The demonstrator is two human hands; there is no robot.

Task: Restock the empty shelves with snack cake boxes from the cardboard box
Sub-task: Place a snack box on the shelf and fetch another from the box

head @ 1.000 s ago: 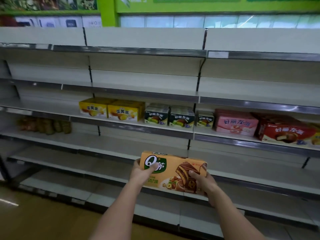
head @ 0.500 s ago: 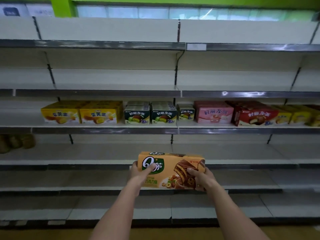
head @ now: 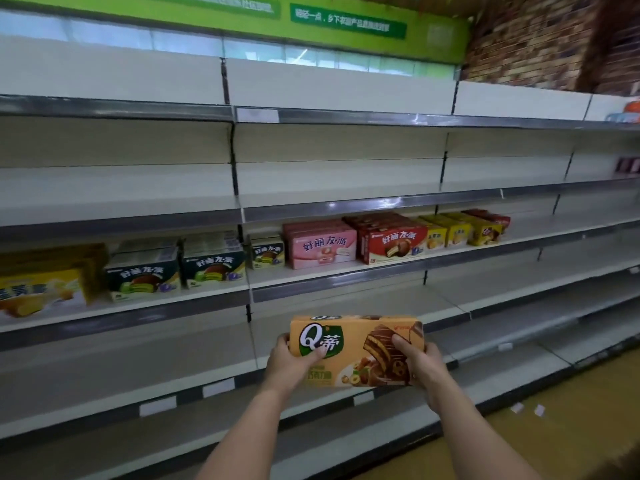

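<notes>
You hold the orange snack cake box [head: 356, 351] level, long axis running hand to hand: left hand [head: 291, 362] grasps one end, right hand [head: 417, 363] the other. The stocked shelf [head: 346, 284] lies above and beyond your grip, bare shelves directly ahead.

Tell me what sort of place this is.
Most likely a grocery store aisle: long tiered metal shelves, a row of boxed snack cakes facing out, and a green sign overhead.
</notes>
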